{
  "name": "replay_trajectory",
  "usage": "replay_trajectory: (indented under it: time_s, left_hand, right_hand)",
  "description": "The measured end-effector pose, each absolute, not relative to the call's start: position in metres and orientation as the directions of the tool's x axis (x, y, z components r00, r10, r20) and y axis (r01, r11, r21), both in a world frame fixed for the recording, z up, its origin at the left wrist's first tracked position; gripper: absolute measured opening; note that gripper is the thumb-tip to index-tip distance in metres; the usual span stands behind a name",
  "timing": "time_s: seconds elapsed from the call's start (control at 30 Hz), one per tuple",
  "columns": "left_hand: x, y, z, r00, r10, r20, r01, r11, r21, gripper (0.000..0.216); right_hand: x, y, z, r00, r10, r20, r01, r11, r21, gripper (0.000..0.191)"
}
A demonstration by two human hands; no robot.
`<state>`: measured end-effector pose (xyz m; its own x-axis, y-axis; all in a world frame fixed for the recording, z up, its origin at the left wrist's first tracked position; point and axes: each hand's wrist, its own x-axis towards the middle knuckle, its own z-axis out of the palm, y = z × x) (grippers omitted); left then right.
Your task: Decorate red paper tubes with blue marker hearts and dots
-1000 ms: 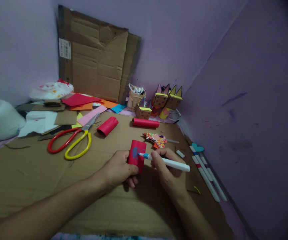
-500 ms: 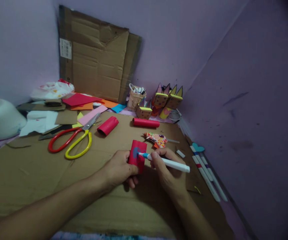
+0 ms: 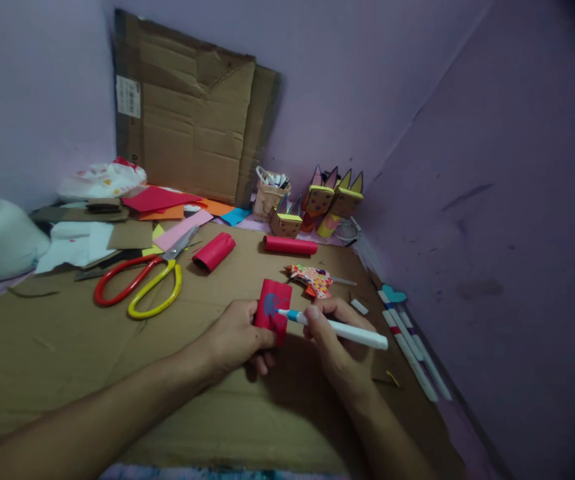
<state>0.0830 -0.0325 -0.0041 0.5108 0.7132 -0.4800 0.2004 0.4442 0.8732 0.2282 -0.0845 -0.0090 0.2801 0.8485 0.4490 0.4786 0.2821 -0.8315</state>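
Observation:
My left hand [image 3: 242, 337] is closed around the lower left side of a small red paper tube [image 3: 280, 297], holding it above the cardboard sheet. A dark blue patch [image 3: 270, 305] is coloured on the tube's face. My right hand [image 3: 340, 337] pinches a white marker [image 3: 354, 332] with a blue band, its tip pointing left at the tube beside the blue patch. Whether the tip touches the paper I cannot tell. Beyond my hands lie another red tube [image 3: 214, 252], a rolled red paper [image 3: 290, 245] and a glue gun with a colourful patterned body [image 3: 312, 280].
Scissors [image 3: 140, 283] with red and yellow handles lie left on the cardboard sheet [image 3: 177, 427]. Several white markers [image 3: 412, 350] rest along the right edge by a blue paper heart [image 3: 394, 294]. Box-headed paper figures [image 3: 287, 225] and a pen cup [image 3: 270, 197] stand at the back.
The marker tip has shifted slightly right, from on the blue patch to its right side. My left hand keeps the tube in nearly the same place.

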Motion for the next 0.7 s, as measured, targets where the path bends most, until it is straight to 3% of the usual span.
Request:
replay_trajectory:
  time_s: [0.17,0.7]
  left_hand:
    - [0.0822,-0.0324,-0.0040,0.504,0.703,-0.501,0.228,0.451,0.863,0.013]
    - [0.0815,-0.0331,-0.0036,0.490,0.724,-0.485,0.172,0.465,0.868,0.012]
  right_hand:
    - [0.2281,-0.0849,-0.0088,0.421,0.758,0.499,0.413,0.330,-0.849,0.024]
    - [0.2316,-0.0826,-0.0125,0.394,0.761,0.516,0.402,0.362,-0.841,0.024]
